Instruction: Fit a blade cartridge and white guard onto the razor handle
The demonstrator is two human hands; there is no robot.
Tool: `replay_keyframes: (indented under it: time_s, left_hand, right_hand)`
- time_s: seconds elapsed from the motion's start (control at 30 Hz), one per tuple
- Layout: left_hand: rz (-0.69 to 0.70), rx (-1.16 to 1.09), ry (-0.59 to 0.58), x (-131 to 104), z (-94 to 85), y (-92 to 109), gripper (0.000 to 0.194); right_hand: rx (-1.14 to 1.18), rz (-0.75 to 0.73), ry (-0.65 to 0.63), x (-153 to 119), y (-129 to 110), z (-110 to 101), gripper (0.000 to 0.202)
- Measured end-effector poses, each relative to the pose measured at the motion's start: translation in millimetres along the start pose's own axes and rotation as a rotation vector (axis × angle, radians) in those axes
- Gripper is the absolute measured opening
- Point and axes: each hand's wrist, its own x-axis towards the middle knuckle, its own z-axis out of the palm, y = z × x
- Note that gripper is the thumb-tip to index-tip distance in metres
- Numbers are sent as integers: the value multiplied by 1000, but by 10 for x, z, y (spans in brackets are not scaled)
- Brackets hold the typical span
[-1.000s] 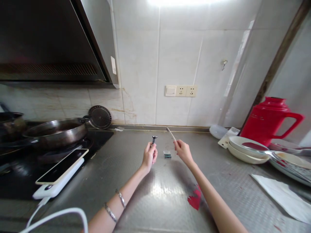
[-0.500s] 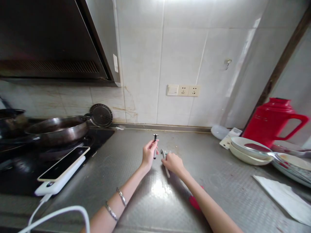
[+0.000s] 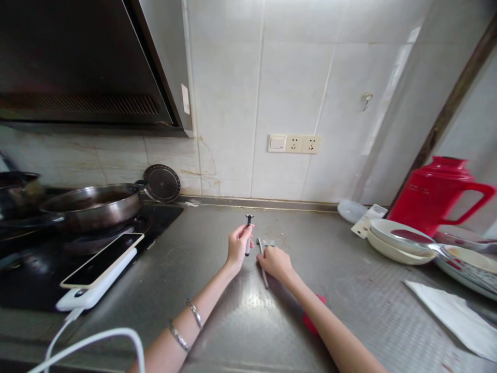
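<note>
My left hand [image 3: 237, 247] pinches a small razor-like tool [image 3: 248, 235] with a dark and grey handle, held upright with its T-shaped head at the top. Just right of it, my right hand [image 3: 276, 261] is closed around a thin whitish stick-like tool [image 3: 264, 278], which slants over the metal counter [image 3: 217, 321]. A small pale, see-through item [image 3: 268, 242] shows just behind my right fingers, too small to make out. Partly hidden under my right forearm lies a red object [image 3: 310, 322].
On the left, a steel pan [image 3: 93, 207] sits on the black stove, with a phone [image 3: 103, 260] on a white power bank [image 3: 97, 284] before it. To the right are a red thermos [image 3: 430, 194], stacked dishes [image 3: 399, 238] and a white paper [image 3: 452, 316].
The whitish tool in my right hand has turned slightly, its lower end shifting left. My left hand and the razor-like tool have hardly moved.
</note>
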Motion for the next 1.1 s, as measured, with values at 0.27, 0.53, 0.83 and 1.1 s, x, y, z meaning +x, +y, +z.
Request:
replay_keyframes:
  time_s: [0.27,0.53,0.83,1.1]
  left_hand:
    - [-13,25,-31,72,-63,-108,36]
    - [-24,69,-15,169,-138,-214,35]
    - [-44,80,-39,151,-117,-220,34]
    - [-53,72,-65,140,-109,-223,35]
  right_hand:
    - [143,-65,145,228,376,-327,33]
    - [196,-393,14,573,684,-286,20]
    - [143,-416,-47,560,699,-150,21]
    - [71,-451,18,460,669,-168,26]
